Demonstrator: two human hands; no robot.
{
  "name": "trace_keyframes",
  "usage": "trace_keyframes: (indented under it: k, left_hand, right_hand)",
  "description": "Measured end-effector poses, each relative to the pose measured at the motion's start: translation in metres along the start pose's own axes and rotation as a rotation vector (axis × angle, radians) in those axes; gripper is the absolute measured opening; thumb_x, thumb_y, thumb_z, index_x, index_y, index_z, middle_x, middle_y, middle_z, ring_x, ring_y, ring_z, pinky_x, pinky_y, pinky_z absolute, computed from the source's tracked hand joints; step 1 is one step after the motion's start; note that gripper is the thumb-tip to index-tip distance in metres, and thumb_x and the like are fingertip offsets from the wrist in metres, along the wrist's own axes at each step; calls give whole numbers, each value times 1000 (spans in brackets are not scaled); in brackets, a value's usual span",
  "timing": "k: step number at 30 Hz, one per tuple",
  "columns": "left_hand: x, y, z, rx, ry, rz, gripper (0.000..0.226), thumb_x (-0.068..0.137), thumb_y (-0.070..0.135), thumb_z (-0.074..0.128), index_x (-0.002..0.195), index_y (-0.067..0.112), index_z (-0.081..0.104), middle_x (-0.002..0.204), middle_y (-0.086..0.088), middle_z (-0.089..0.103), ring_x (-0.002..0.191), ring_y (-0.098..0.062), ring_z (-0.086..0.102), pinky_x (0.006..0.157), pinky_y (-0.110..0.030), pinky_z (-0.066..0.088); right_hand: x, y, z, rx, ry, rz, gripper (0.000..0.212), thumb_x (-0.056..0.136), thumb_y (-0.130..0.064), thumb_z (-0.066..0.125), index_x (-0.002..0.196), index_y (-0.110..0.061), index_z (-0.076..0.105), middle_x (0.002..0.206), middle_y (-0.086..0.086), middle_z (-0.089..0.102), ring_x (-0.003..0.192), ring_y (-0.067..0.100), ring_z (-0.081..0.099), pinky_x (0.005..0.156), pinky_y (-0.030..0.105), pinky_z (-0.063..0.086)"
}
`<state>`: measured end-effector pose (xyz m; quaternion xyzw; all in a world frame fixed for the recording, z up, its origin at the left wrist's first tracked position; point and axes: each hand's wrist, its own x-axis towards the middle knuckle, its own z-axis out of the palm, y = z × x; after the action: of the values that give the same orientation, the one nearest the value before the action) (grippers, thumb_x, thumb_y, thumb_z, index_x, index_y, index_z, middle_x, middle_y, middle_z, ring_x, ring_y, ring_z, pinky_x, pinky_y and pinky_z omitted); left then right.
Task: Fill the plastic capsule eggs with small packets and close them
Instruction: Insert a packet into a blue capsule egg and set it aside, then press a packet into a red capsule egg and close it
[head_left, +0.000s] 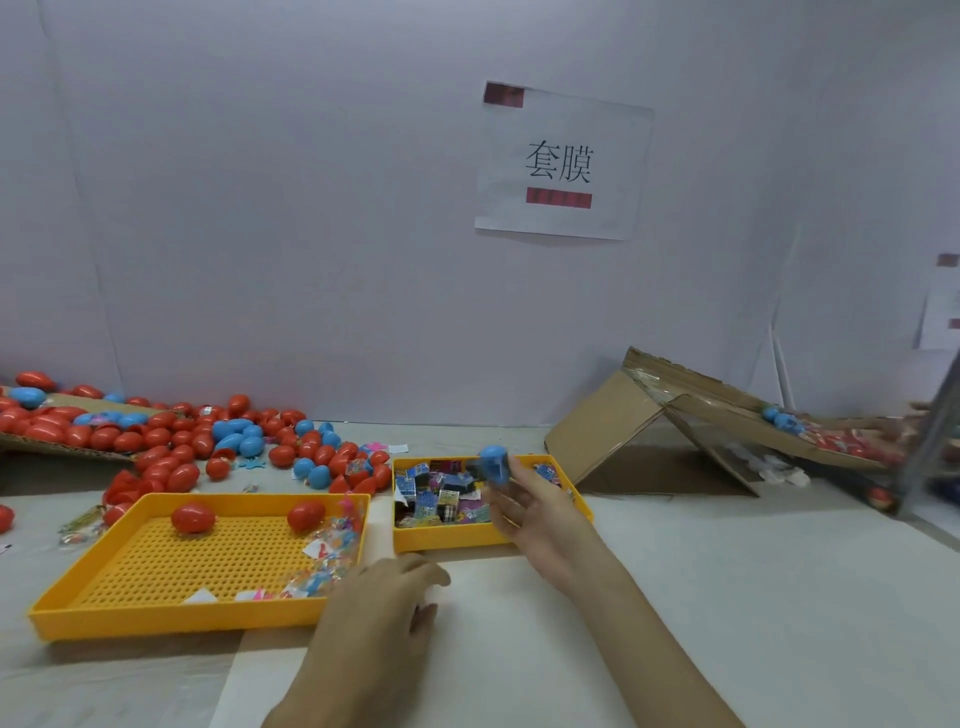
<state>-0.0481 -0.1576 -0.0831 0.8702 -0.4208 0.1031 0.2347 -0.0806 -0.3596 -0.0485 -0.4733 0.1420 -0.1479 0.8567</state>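
Tabletop (727, 551), blue egg (493, 462) above packets (441, 501)

This looks like a packing station in a small workshop: white partition panels (260, 208) box in the counter (727, 571), and a printed paper sign (563, 161) is taped up. Loose capsule eggs (171, 447) lie in heaps beside yellow sorting trays (156, 618) and a cardboard ramp (613, 415).

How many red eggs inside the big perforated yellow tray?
2. One red egg sits far-left in the yellow tray; the other far-right, beside loose packets. None look hidden.
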Motion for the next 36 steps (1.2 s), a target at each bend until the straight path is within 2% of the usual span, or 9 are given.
trace_keyframes:
  k: [4,9,11,18,22,25,27,31,36]
  left_hand:
    - [3,-2,1,37,-128,-16,37,102,23,47,130,44,58,140,27,53,130,-1,41,104,-21,35]
    - [5,-6,5,29,-116,-25,44,102,12,47,132,42,58,141,24,52,127,-2,45,97,-17,40]
    - [4,-8,6,4,-94,-38,40,102,14,47,130,41,59,137,24,55,121,0,50,94,-15,41]
    - [0,-5,3,-84,-8,-50,32,103,16,52,124,38,62,124,21,65,111,1,59,88,-10,42]
    - [-3,-8,5,-88,4,-33,34,101,18,54,125,41,62,123,24,65,111,4,58,85,-8,39]
    - [-2,-10,10,-130,-13,-23,34,96,14,57,118,38,66,116,21,68,101,3,59,80,-11,42]
    - [1,-9,10,-191,12,-27,33,92,6,62,109,33,69,106,17,70,91,2,59,76,-12,44]
    - [3,-9,9,-354,226,-51,44,83,-3,75,86,40,66,85,10,70,81,-5,63,72,-27,53]
    - [3,-5,2,-598,407,-107,40,85,-3,74,83,36,72,83,16,71,82,-7,68,64,-20,55]
  right_hand:
    - [24,-48,-9,-169,41,69,24,96,-23,65,111,-5,67,81,8,74,73,17,71,66,25,56]
    - [42,-129,-34,458,263,-242,28,106,-23,45,123,-5,56,115,16,69,89,23,72,71,27,54]
    - [40,-131,-37,505,365,-293,25,106,-18,36,120,-4,53,114,18,68,90,26,72,68,26,52]
    - [9,-1,2,-372,280,-371,27,95,1,48,88,-10,71,71,7,71,52,12,62,51,21,48]
    - [0,50,9,-1112,70,-649,23,93,-8,57,99,-22,75,97,-12,71,91,0,61,80,14,46]
    - [-2,61,4,-1318,-56,-739,24,89,-10,58,103,-19,76,108,-9,68,107,8,54,97,24,41]
    - [-6,65,4,-1255,-130,-760,24,85,-5,59,96,-14,78,103,-5,69,103,9,58,91,26,46]
    - [-14,57,15,-870,-256,-443,29,88,1,54,97,-14,78,96,0,74,92,15,67,78,29,55]
    - [-18,48,14,-728,-296,-255,28,98,-7,53,109,-20,75,105,-1,75,104,19,69,86,35,55]
